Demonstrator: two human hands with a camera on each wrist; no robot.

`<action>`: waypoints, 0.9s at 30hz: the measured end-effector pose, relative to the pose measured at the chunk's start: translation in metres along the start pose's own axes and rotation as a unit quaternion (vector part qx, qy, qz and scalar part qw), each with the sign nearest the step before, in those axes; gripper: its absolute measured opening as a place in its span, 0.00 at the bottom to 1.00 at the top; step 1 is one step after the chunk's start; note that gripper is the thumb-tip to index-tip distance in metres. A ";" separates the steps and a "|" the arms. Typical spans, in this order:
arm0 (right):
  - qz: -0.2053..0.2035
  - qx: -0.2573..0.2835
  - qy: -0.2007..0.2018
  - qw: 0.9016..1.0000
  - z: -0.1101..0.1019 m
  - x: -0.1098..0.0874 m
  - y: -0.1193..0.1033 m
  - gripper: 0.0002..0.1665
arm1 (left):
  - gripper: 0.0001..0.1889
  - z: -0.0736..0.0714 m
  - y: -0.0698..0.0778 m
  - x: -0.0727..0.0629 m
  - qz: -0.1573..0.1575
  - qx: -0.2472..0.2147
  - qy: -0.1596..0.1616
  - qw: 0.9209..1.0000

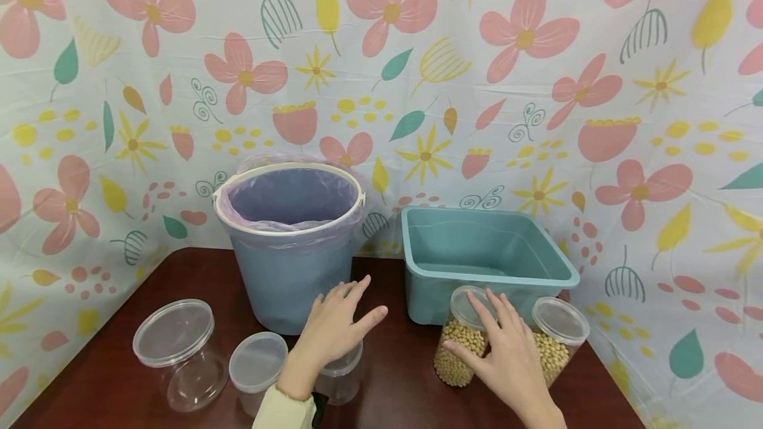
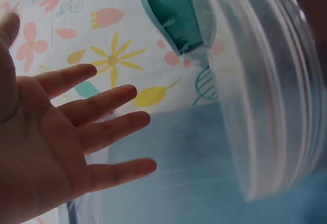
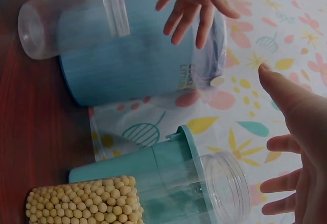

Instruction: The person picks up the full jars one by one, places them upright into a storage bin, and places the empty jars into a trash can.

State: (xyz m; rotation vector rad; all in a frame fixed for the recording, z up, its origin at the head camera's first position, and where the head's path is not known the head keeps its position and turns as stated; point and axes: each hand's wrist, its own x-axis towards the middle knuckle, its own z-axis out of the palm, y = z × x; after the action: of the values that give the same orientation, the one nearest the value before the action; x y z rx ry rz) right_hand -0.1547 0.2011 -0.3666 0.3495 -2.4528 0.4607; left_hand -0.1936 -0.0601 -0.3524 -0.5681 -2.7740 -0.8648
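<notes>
My left hand hovers with spread fingers over a clear lidded jar, in front of the blue bucket. In the left wrist view its palm shows and nothing is held. My right hand has its fingers extended beside a clear jar of soybeans; the right wrist view shows the hand apart from this jar. A second jar of soybeans stands to the right, partly hidden by that hand. Both bean jars wear clear lids.
A blue bucket lined with a thin purple bag stands at the back left. Right of it sits a teal basin. A wide clear jar and a smaller lidded one occupy the table's left side. Behind hangs a floral cloth.
</notes>
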 end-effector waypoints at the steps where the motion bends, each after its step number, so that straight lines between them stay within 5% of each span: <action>1: -0.001 0.002 0.004 1.000 0.000 0.000 0.000 0.45 | 0.37 0.001 0.000 0.001 0.002 -0.016 0.002 1.000; 18: -0.032 0.058 0.054 0.996 0.000 -0.004 0.012 0.41 | 0.30 0.015 0.013 0.024 0.017 -0.160 -0.007 0.987; 27: -0.048 0.071 0.078 0.993 -0.001 -0.008 0.018 0.40 | 0.28 0.028 0.019 0.045 -0.006 -0.180 -0.025 0.983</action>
State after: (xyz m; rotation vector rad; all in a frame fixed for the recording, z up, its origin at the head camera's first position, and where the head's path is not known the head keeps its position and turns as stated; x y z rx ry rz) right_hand -0.1543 0.2188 -0.3745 0.4697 -2.2470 0.5997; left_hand -0.2284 -0.0158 -0.3525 -0.6347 -2.6790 -1.3869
